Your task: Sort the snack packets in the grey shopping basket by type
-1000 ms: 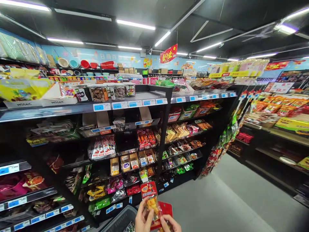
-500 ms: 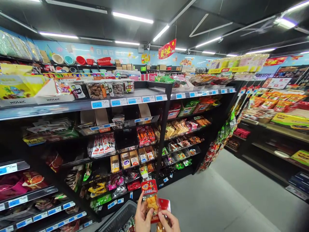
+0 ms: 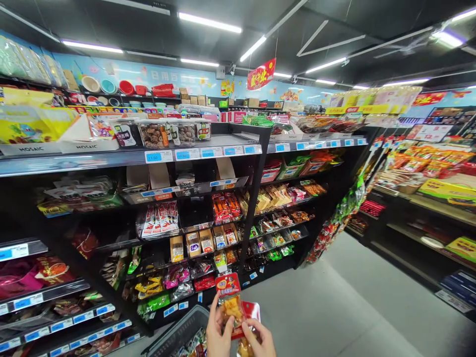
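At the bottom centre I hold up a small snack packet (image 3: 230,300) with a red header and yellow-orange pieces inside. My left hand (image 3: 217,334) grips its left edge, fingers curled round it. My right hand (image 3: 260,339) pinches the lower right side, where a second red packet (image 3: 253,311) shows behind the first. Just below and left of my hands sits a dark shopping basket (image 3: 178,333) with several snack packs in it.
Black shelving (image 3: 256,198) full of snack packs and blue price tags runs along my left and ahead. A second shelf unit (image 3: 424,203) stands at the right. A grey floor aisle (image 3: 334,307) runs between them. Hanging snack strips (image 3: 334,223) drape the shelf end.
The packet and both hands have stayed at the bottom centre, rising a little in the picture. The view has shifted slightly, showing more of the basket.
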A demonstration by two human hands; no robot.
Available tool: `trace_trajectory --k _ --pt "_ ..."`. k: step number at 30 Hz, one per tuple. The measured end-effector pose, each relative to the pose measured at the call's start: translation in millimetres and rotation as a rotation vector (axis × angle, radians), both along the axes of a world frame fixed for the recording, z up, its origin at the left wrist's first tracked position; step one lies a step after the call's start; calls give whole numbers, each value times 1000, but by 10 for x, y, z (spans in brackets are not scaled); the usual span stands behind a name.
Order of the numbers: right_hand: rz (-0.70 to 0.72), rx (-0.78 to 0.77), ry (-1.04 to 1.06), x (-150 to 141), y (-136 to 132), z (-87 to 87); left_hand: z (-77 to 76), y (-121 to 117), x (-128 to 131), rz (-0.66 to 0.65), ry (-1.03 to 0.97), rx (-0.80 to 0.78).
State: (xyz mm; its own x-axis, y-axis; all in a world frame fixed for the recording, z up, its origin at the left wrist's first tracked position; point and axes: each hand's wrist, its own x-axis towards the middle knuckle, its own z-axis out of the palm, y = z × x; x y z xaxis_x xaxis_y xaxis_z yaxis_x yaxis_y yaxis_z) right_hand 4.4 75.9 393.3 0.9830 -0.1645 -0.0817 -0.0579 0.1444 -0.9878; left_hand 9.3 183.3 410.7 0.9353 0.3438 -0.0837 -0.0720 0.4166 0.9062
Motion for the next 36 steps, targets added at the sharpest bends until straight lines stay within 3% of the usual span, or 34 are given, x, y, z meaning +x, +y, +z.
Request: trace_trajectory --k 7,12,16,21,25,30,33,36 --pt "58 -35 -64 -49 35 94 81 4 -19 58 -14 66" --pt "79 44 55 -114 41 132 135 85 -68 142 29 167" --pt "112 -23 34 -119 35 97 152 39 -126 11 -5 113" --pt "99 -34 3 -124 11 36 51 -52 -217 -188 -80 67" --pt "116 4 10 -118 -28 9 57 14 -227 -299 -21 -205" --pt "199 -134 8 -129 -145 70 295 117 -195 -436 117 -601" --pt "236 -194 36 -171 -221 138 385 154 -187 -482 151 -699" --pt "256 -194 69 -216 -258 158 335 210 -209 -437 172 -670"
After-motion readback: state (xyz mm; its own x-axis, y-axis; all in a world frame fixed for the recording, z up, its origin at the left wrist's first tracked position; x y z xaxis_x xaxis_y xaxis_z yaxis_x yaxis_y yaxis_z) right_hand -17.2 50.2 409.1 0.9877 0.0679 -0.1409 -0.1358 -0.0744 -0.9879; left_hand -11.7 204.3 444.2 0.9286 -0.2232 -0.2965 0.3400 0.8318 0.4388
